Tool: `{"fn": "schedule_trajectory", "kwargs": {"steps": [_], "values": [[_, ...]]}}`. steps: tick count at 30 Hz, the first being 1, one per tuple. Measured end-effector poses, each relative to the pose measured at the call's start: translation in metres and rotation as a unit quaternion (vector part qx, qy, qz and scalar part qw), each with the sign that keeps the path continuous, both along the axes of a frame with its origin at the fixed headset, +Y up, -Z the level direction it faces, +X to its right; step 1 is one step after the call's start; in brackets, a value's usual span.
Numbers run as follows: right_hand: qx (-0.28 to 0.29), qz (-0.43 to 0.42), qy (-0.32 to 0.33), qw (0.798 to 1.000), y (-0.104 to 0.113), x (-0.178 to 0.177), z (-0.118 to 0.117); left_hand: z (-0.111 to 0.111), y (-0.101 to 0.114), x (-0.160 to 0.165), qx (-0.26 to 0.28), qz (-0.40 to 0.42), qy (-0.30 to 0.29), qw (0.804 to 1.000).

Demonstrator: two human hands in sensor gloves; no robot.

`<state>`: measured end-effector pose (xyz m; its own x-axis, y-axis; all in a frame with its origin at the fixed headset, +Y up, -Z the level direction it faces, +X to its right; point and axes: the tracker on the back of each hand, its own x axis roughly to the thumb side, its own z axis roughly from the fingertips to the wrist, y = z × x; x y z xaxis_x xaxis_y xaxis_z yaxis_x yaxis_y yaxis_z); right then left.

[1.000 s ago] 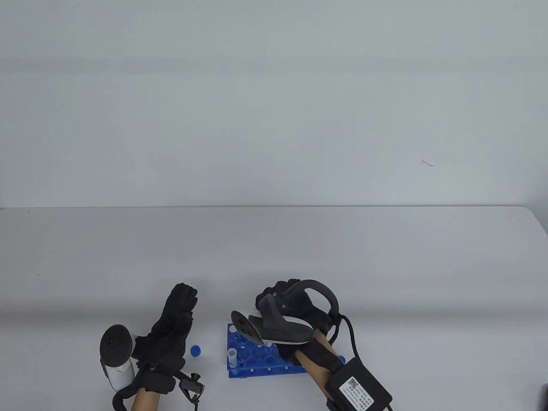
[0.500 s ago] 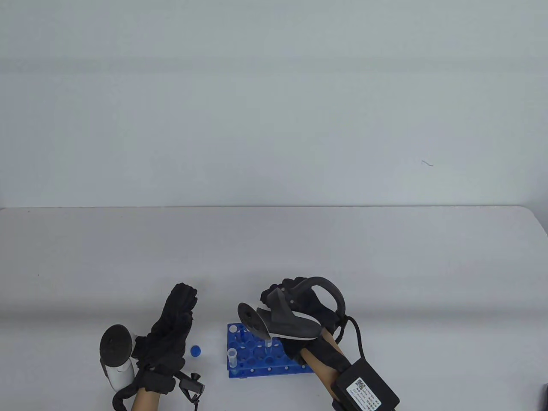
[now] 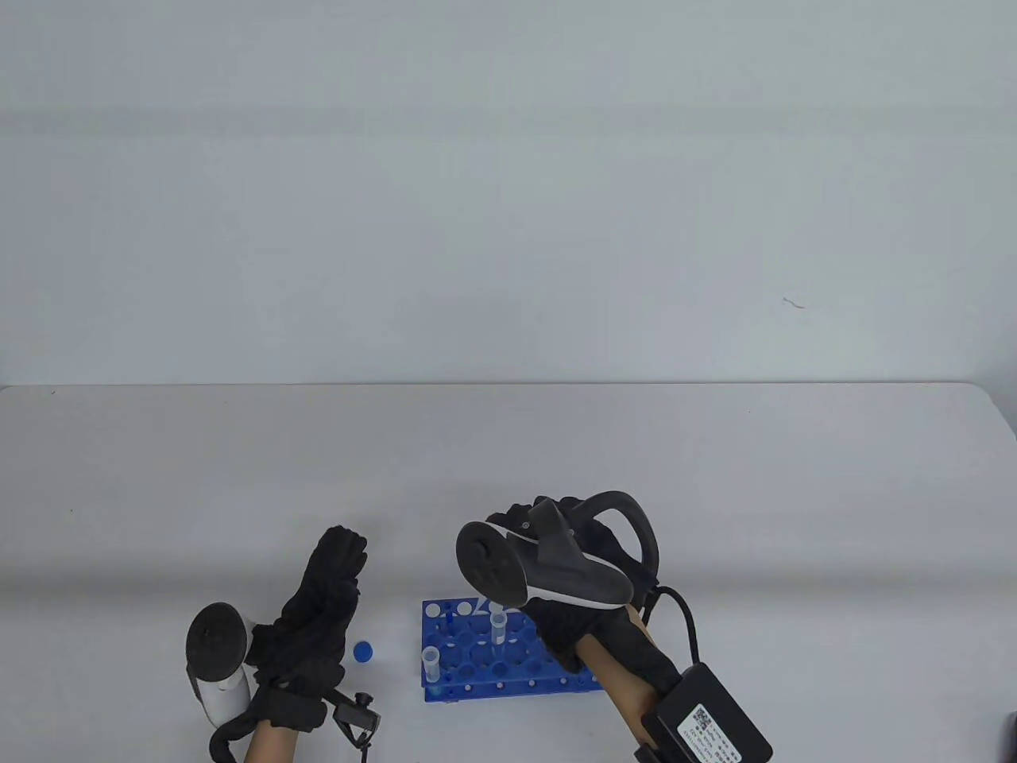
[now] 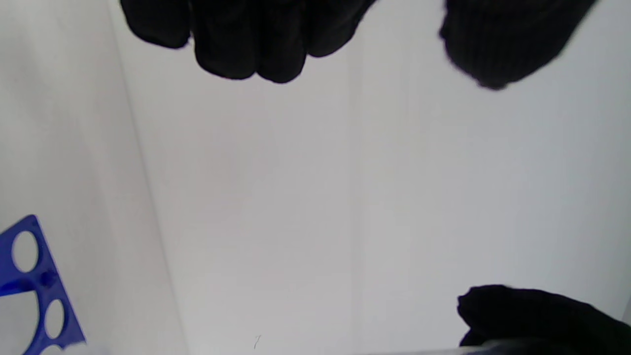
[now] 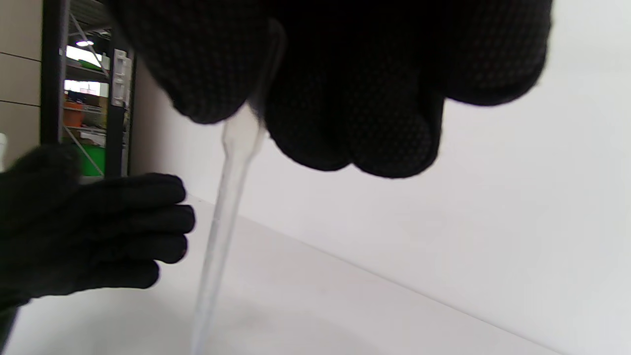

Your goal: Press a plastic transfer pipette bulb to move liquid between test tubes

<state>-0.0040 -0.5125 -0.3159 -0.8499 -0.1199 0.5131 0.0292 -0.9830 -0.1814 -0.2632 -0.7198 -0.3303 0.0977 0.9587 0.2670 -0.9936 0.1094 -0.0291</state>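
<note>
A blue test tube rack point(image 3: 477, 668) stands near the table's front edge, with a clear tube point(image 3: 498, 625) in its middle and another clear tube point(image 3: 430, 663) at its front left. A corner of the rack shows in the left wrist view point(image 4: 34, 291). My right hand point(image 3: 572, 556) is raised above the rack's back right and grips the bulb of a clear plastic pipette point(image 5: 224, 217), whose stem hangs down from the fingers point(image 5: 345, 98). My left hand point(image 3: 326, 596) lies flat and empty on the table left of the rack, fingers extended point(image 4: 246, 39).
A loose blue cap point(image 3: 364, 652) lies on the table between my left hand and the rack. A black box point(image 3: 707, 723) with a cable is strapped to my right forearm. A shelf point(image 5: 84, 98) stands beyond the table's edge in the right wrist view.
My right hand has risen and moved back and to the right, uncovering the middle tube in the rack. My left hand has not moved.
</note>
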Motion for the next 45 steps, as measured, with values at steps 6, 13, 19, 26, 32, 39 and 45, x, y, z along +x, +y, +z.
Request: {"fn": "schedule_trajectory", "kwargs": {"steps": [6, 13, 19, 26, 32, 39, 45], "values": [[-0.004, 0.023, 0.049, 0.999, -0.004, -0.031, 0.016, 0.000, 0.000, 0.000, 0.002, 0.002, -0.001, 1.000], [0.004, 0.068, 0.062, 0.996, -0.020, -0.058, 0.019, 0.000, 0.001, 0.000, 0.004, 0.004, -0.003, 1.000], [0.013, 0.090, 0.065, 0.994, -0.037, -0.067, 0.015, 0.000, 0.001, 0.001, 0.005, 0.007, -0.004, 1.000], [0.033, 0.111, 0.081, 0.990, -0.059, -0.076, 0.009, 0.001, 0.001, 0.000, 0.006, 0.008, -0.005, 1.000], [0.022, 0.122, 0.087, 0.988, -0.083, -0.083, 0.003, 0.001, 0.002, 0.000, 0.007, 0.010, -0.005, 1.000], [0.003, 0.130, 0.086, 0.988, -0.103, -0.087, -0.005, 0.001, 0.002, 0.000, 0.007, 0.012, -0.006, 1.000], [-0.002, 0.136, 0.086, 0.987, -0.112, -0.088, -0.007, 0.000, 0.002, 0.000, 0.007, 0.013, -0.005, 1.000]]}}
